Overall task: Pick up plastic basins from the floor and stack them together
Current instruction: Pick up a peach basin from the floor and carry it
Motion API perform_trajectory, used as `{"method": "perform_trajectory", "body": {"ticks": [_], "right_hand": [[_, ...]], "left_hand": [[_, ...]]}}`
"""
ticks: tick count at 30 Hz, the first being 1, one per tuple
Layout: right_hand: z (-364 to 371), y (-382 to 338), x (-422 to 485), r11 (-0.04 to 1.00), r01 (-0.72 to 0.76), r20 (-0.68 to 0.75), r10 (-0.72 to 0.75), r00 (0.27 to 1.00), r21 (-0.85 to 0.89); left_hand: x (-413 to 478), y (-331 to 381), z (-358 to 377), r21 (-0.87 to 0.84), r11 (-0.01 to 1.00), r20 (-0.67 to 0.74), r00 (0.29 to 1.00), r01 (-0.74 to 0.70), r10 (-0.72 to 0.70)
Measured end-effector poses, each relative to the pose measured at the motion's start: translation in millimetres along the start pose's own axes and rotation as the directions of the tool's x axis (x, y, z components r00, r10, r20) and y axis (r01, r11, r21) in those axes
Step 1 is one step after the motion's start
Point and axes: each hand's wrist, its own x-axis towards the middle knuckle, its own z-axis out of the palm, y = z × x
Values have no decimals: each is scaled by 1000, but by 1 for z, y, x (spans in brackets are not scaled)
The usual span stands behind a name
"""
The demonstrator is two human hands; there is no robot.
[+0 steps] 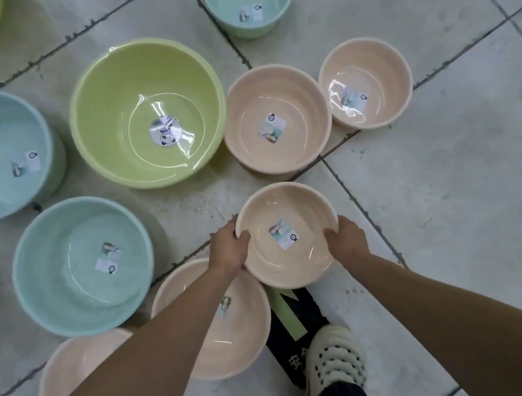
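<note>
Pickup step, judged: left hand (pixel 230 250) and right hand (pixel 346 240) each clamp opposite rims of a small peach basin (pixel 292 253), thumbs inside, held in front of the person's shoe (pixel 332 354). It is glossy, with a label sticker on its bottom. Next move likely calls for centring it over a matching peach basin (pixel 276 119) farther out and nesting it.

Both hands, left (pixel 229 250) and right (pixel 349 240), grip a peach basin (pixel 305 258) by opposite rims above the tiled floor (pixel 444 160), other basins around.
</note>
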Motion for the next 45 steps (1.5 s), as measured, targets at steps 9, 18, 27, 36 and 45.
{"method": "perform_trajectory", "body": {"ticks": [9,18,27,36,45], "right_hand": [[-77,13,-72,995,32,29,-35,999,97],[-266,-35,-180,951,146,-72,-131,989,271],[-378,-67,-208,967,137,-87,-121,989,216],[-424,-123,-138,986,130,-37,-127,991,103],[-420,-173,-20,985,155,40,-152,988,-80]], "left_hand": [[-75,70,-27,-51,998,36,999,-38,40],[-225,216,-57,-168,985,-24,999,-34,30],[-274,330,-70,-207,967,-29,989,-150,148],[-217,401,-69,-215,959,-77,982,-184,171],[-114,405,-45,-252,968,-81,996,20,-41]]}}
